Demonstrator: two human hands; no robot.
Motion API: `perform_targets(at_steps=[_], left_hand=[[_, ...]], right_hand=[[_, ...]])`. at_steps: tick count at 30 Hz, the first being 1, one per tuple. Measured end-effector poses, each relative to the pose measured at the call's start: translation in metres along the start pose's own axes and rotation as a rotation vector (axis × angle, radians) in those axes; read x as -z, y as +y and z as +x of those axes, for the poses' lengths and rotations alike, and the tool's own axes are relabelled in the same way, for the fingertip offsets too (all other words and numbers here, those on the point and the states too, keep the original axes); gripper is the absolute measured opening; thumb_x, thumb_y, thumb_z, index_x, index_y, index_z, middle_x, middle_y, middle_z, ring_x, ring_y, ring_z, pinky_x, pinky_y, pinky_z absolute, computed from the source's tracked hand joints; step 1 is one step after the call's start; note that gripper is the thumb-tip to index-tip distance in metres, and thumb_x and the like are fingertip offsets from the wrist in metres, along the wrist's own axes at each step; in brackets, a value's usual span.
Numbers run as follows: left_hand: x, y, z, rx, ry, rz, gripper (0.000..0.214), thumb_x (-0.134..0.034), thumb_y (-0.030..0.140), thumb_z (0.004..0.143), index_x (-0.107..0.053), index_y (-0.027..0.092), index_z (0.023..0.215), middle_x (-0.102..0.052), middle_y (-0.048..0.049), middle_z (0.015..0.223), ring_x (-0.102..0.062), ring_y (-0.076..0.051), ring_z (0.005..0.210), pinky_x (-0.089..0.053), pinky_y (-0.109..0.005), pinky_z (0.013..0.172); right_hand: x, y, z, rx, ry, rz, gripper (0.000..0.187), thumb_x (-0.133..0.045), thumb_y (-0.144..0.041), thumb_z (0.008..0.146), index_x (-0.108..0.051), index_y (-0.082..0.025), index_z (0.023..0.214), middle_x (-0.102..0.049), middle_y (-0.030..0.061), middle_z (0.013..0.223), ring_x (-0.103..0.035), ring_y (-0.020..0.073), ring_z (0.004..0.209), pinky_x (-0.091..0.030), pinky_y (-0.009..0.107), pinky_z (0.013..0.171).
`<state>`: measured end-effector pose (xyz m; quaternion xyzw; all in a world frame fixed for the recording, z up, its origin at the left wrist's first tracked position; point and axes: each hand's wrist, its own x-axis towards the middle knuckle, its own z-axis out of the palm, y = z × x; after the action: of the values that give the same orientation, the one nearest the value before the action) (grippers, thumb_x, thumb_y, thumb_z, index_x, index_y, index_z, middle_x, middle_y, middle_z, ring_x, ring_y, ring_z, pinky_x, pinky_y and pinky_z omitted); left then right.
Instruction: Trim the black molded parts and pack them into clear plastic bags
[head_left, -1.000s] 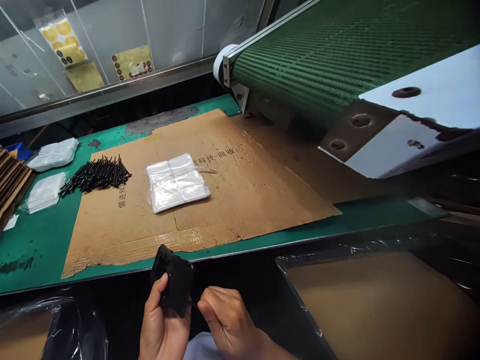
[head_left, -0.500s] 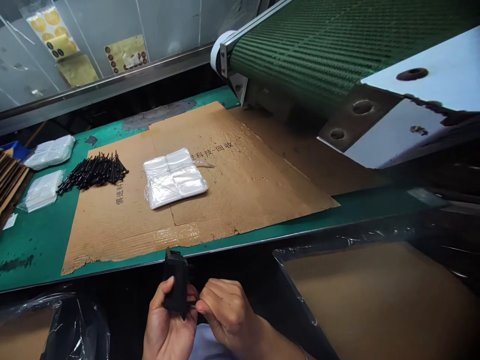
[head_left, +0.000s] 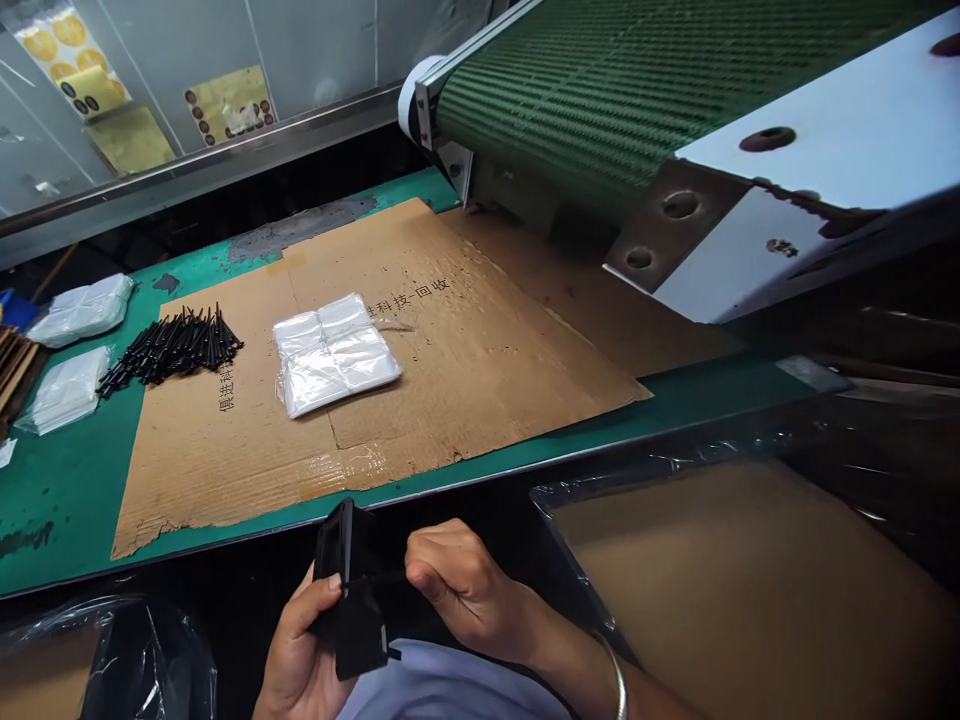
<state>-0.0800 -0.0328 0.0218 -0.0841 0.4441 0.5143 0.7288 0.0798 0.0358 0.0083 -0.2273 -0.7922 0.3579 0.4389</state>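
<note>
My left hand (head_left: 300,640) is closed around a black, box-like plastic part (head_left: 360,630), the thumb pressed on its near face. The part is tilted, with a narrow upright section at the top and a small peg sticking out low on its right. To its right, my right hand (head_left: 465,580) is closed in a pinch on a thin dark rod (head_left: 390,577) that reaches across to the part. Whether the rod's far end sits in the part or only touches it, I cannot tell against the dark background.
On the green table (head_left: 67,500) lies a cardboard sheet (head_left: 487,380) bearing a bundle of clear plastic bags (head_left: 337,355) and a pile of black rods (head_left: 176,345). More bag bundles (head_left: 71,390) lie left. A green conveyor (head_left: 600,100) overhangs the back right. Plastic-lined cartons (head_left: 712,580) flank me.
The black part has turned and tipped in my left hand, moving slightly down and left. My right hand has drawn away from it, exposing the thin rod between. The whole view has shifted a little.
</note>
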Motion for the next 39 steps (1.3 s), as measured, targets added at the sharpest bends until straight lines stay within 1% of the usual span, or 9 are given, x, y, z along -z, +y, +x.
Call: perform_targets(at_steps=[3, 9, 15, 21, 27, 30, 34, 37, 39], left_hand=[[-0.007, 0.004, 0.002, -0.044, -0.062, 0.050, 0.032, -0.080, 0.010, 0.053, -0.068, 0.015, 0.082, -0.065, -0.0011, 0.064, -0.058, -0.008, 0.054, -0.048, -0.016, 0.053], [-0.009, -0.002, 0.009, -0.129, -0.172, 0.132, 0.027, -0.073, 0.011, 0.065, -0.066, 0.012, 0.090, -0.055, 0.0029, 0.063, -0.048, -0.004, 0.051, -0.041, -0.014, 0.047], [-0.012, -0.001, 0.006, -0.167, -0.123, 0.183, 0.028, -0.073, 0.013, 0.067, -0.066, 0.015, 0.094, -0.057, 0.0006, 0.072, -0.050, -0.005, 0.061, -0.041, -0.013, 0.052], [-0.017, 0.000, 0.004, -0.157, -0.094, 0.179, 0.025, -0.078, 0.017, 0.060, -0.067, 0.014, 0.082, -0.054, 0.0024, 0.064, -0.044, -0.003, 0.052, -0.039, -0.013, 0.048], [-0.015, 0.002, 0.005, -0.138, -0.016, 0.143, 0.043, -0.084, 0.019, 0.049, -0.068, 0.013, 0.088, -0.053, 0.0043, 0.054, -0.045, -0.003, 0.045, -0.038, -0.011, 0.041], [-0.015, 0.001, 0.006, -0.147, 0.035, 0.134, 0.044, -0.083, 0.020, 0.049, -0.067, 0.014, 0.090, -0.054, 0.0042, 0.054, -0.042, -0.003, 0.040, -0.034, -0.011, 0.034], [-0.019, 0.000, 0.005, -0.185, 0.069, 0.105, 0.039, -0.081, 0.017, 0.051, -0.066, 0.014, 0.087, -0.057, 0.0023, 0.058, -0.044, -0.004, 0.041, -0.036, -0.012, 0.035], [-0.021, -0.002, 0.005, -0.221, 0.100, 0.062, 0.041, -0.080, 0.014, 0.051, -0.067, 0.015, 0.089, -0.059, 0.0015, 0.058, -0.047, -0.006, 0.045, -0.039, -0.013, 0.038], [-0.021, -0.003, 0.006, -0.236, 0.094, 0.039, 0.041, -0.081, 0.014, 0.049, -0.067, 0.015, 0.088, -0.057, 0.0023, 0.055, -0.046, -0.005, 0.044, -0.038, -0.013, 0.038]], right_hand=[[-0.004, -0.004, 0.001, 0.055, -0.025, 0.012, 0.046, -0.019, -0.037, 0.099, -0.033, -0.020, 0.058, -0.031, -0.0049, 0.052, -0.031, 0.0084, 0.044, -0.025, 0.023, 0.044], [-0.010, -0.007, 0.002, 0.136, -0.047, -0.149, 0.052, -0.015, -0.035, 0.099, -0.041, -0.018, 0.056, -0.038, -0.0031, 0.049, -0.034, 0.0102, 0.043, -0.025, 0.026, 0.044], [-0.007, -0.012, 0.000, 0.156, -0.071, -0.338, 0.057, -0.016, -0.034, 0.099, -0.044, -0.017, 0.052, -0.041, -0.0022, 0.046, -0.034, 0.0109, 0.041, -0.023, 0.027, 0.043], [-0.002, -0.014, 0.000, 0.186, -0.098, -0.358, 0.060, -0.016, -0.036, 0.099, -0.045, -0.016, 0.050, -0.042, -0.0023, 0.044, -0.034, 0.0104, 0.040, -0.024, 0.027, 0.043], [0.001, -0.017, -0.009, 0.199, -0.197, -0.378, 0.056, -0.020, -0.031, 0.099, -0.044, -0.017, 0.050, -0.043, -0.0025, 0.042, -0.036, 0.0102, 0.040, -0.023, 0.027, 0.042], [-0.002, -0.021, -0.017, 0.194, -0.219, -0.339, 0.053, -0.022, -0.030, 0.099, -0.044, -0.018, 0.052, -0.045, -0.0021, 0.042, -0.037, 0.0109, 0.040, -0.023, 0.027, 0.042], [-0.007, -0.026, -0.020, 0.082, -0.119, -0.185, 0.055, -0.012, -0.032, 0.099, -0.043, -0.019, 0.056, -0.045, -0.0017, 0.045, -0.038, 0.0104, 0.041, -0.028, 0.026, 0.045], [-0.012, -0.028, -0.019, -0.031, -0.016, -0.167, 0.051, -0.014, -0.031, 0.099, -0.042, -0.019, 0.058, -0.045, -0.0020, 0.048, -0.038, 0.0097, 0.042, -0.028, 0.025, 0.044], [-0.016, -0.028, -0.020, -0.045, -0.005, -0.181, 0.050, -0.015, -0.030, 0.099, -0.042, -0.019, 0.059, -0.044, -0.0022, 0.048, -0.038, 0.0094, 0.042, -0.027, 0.025, 0.043]])
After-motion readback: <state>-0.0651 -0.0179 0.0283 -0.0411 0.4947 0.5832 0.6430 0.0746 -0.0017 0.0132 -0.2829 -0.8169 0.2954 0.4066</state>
